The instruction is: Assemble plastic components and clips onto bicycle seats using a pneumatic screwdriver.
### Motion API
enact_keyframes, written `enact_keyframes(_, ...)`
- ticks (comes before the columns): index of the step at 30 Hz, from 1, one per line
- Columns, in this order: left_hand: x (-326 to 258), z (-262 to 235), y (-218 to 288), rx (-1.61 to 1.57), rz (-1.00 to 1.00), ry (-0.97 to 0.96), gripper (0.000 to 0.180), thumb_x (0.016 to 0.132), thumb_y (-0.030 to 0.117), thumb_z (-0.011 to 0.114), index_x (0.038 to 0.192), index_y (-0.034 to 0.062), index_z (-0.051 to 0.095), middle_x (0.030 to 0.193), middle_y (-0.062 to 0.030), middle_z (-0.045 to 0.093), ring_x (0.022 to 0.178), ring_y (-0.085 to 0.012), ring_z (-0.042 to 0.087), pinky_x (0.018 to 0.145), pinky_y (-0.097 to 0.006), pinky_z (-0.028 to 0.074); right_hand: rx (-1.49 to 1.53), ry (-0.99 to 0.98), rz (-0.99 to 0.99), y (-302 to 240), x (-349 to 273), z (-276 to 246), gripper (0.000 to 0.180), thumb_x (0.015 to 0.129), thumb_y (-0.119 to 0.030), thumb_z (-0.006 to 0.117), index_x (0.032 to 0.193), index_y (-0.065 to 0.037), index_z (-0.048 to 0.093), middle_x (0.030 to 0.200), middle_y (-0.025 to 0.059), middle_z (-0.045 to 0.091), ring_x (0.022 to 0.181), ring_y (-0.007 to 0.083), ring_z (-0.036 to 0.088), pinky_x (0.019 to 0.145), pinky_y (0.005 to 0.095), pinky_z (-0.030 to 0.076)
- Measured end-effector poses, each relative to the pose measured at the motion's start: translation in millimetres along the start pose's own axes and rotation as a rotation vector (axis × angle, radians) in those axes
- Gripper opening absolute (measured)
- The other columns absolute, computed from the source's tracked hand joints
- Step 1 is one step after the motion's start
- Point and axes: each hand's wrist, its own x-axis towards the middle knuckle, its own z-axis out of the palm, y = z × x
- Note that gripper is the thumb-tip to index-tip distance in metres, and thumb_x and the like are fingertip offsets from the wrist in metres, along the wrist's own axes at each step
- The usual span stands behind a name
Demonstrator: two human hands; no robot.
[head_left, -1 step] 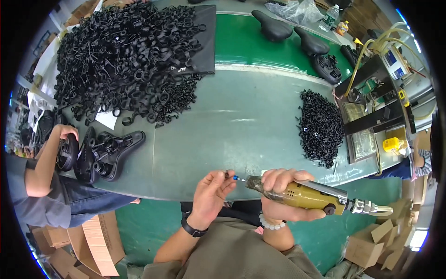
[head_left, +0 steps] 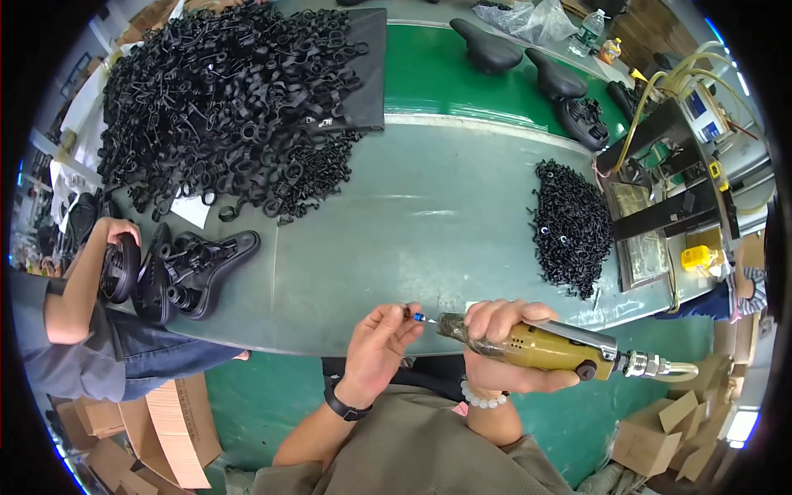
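A grey worktable (head_left: pixel 429 223) carries a huge heap of black clips (head_left: pixel 223 99) at far left and a smaller black pile (head_left: pixel 571 227) at right. At its near edge, the right hand (head_left: pixel 505 351) is wrapped tight round a yellow pneumatic screwdriver (head_left: pixel 544 346) (lying sideways, bit leftward). The left hand (head_left: pixel 378 346) pinches a small dark screw (head_left: pixel 407 312) at the bit tip (head_left: pixel 421 317).

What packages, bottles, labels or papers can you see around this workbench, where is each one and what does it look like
Cardboard boxes: brown, open flaps, on the floor lower left.
More cardboard boxes: brown, on the floor lower right.
Plastic bottle: clear, green label, far edge of the bench.
Small bottle: yellowish, beside it.
Clear plastic bag: crumpled, far edge.
White paper sheet: flat, under the big pile of black parts.
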Motion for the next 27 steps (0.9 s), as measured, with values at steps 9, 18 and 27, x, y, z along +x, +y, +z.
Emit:
enact_keyframes(9,-8,1,5,-0.040,-0.029,-0.005,0.013,0.100,0.016,0.058,0.103,0.0053,0.066,0.113,-0.0111,0.069,0.099,-0.0183,0.068,0.088,-0.032,0.056,-0.131,0.166,0.045,9,-8,16,0.093,0.077,-0.093,0.032,0.113,-0.011,0.055,0.067,0.0041,0.051,0.054,0.0214,0.050,0.052,0.0376,0.042)
enact_keyframes(18,-9,-3,-8,-0.143,-0.017,0.001,0.014,0.100,0.017,0.058,0.104,0.0055,0.064,0.116,-0.0100,0.068,0.102,-0.0168,0.066,0.091,-0.032,0.055,-0.116,0.351,0.115,7,-11,12,0.096,0.073,-0.096,0.030,0.113,-0.014,0.060,0.066,0.0034,0.054,0.056,0.0216,0.053,0.060,0.0365,0.046)
enact_keyframes(27,-17,-116,130,2.055,1.228,0.860,0.055,0.080,0.022,0.074,0.127,0.0023,0.055,0.122,-0.0178,0.058,0.115,-0.0359,0.053,0.098,-0.049,0.041,-0.014,0.393,0.121,-3,-4,2,0.095,0.075,-0.095,0.028,0.110,-0.013,0.059,0.062,0.0032,0.048,0.053,0.0205,0.049,0.054,0.0362,0.043)
